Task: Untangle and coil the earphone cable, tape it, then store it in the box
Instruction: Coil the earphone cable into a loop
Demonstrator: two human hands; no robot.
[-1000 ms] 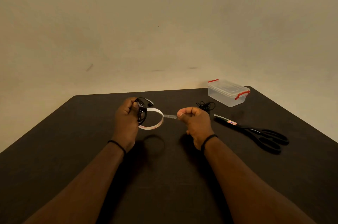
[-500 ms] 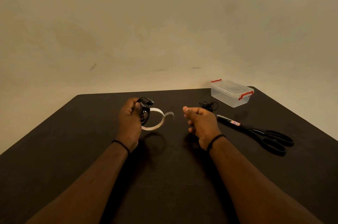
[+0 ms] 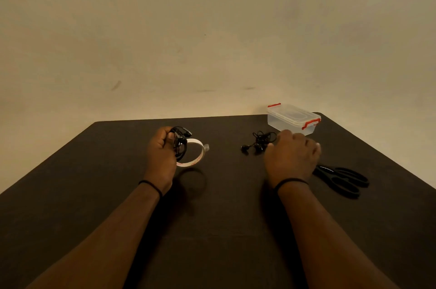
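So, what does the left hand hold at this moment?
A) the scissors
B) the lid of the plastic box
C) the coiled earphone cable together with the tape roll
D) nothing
C: the left hand grips the coiled earphone cable with the tape roll against it, while the scissors lie on the table and the plastic box stays closed.

Non-task stuff here is pretty minimal: a dark brown table (image 3: 212, 229) with rounded far corners, pushed up near a plain beige wall (image 3: 212, 29) that has a few faint scuff marks. Black-handled scissors (image 3: 342, 179) lie flat on the table's right side, handles toward the near edge.
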